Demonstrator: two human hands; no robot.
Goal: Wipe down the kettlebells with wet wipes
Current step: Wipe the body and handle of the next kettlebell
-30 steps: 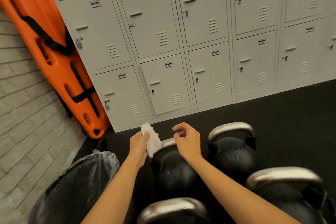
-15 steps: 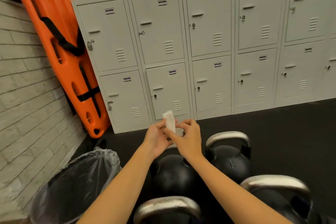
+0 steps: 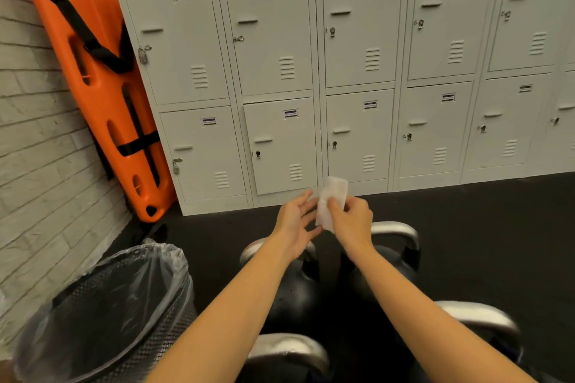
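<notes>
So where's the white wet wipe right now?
Centre of the head view: the white wet wipe is pinched by the right hand, above the black kettlebells.

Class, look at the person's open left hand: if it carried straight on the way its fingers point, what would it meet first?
The left hand, fingers pointing up and to the right, would first meet the white wet wipe pinched in the right hand. They already look almost in contact, though depth is uncertain.

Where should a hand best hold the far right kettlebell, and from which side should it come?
Grip the kettlebell by the top bar of its silver handle, coming from straight above. The handle arches upright over the black body, leaving a gap below for fingers. The right hand, pinching the wet wipe, hovers close by, so it looks best placed.
</notes>
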